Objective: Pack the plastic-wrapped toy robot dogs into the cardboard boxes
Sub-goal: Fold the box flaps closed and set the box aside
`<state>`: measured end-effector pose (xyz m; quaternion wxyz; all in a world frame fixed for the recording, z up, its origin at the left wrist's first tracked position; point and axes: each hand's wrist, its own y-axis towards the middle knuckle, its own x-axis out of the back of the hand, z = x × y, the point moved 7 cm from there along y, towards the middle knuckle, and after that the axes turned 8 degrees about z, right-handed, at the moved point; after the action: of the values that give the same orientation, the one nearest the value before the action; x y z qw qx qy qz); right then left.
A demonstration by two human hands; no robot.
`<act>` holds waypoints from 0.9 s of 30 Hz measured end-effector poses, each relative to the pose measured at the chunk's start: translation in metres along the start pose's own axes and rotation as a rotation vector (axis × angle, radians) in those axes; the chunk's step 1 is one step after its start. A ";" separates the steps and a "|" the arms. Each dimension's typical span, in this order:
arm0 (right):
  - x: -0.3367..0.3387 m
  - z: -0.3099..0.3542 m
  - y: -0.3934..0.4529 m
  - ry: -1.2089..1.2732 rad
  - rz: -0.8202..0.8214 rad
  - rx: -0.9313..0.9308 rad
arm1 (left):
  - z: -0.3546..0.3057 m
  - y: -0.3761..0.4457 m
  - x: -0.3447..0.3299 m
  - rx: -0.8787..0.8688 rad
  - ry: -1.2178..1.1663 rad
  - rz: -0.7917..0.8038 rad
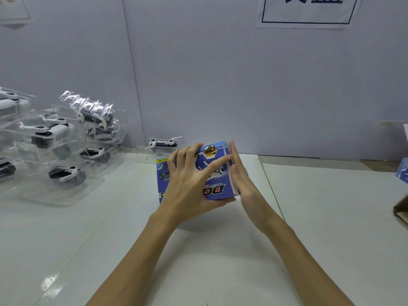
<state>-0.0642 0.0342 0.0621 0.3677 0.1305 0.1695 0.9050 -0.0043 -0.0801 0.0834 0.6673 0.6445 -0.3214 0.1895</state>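
The left hand (189, 184) covers much of the blue box's (217, 171) printed top, so its lettering reads only in part. Whether the box holds a toy cannot be told. The wall sign (309, 12) is cut by the top edge, a second blue box (402, 171) and a brown carton (401, 212) by the right edge, the pile of wrapped toy dogs (55, 138) by the left
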 end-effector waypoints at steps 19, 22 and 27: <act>-0.008 0.006 -0.008 -0.412 -0.031 0.186 | 0.016 0.000 0.010 0.155 -0.216 -0.032; -0.006 0.006 -0.007 -0.171 -0.055 0.180 | 0.014 0.000 0.011 0.161 -0.231 -0.043; -0.004 0.006 -0.004 -0.156 -0.073 0.131 | 0.013 0.002 0.010 0.171 -0.256 -0.036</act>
<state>-0.0570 0.0356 0.0655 0.4033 0.2180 0.2037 0.8651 -0.0005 -0.0944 0.0912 0.5669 0.7236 -0.3749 0.1204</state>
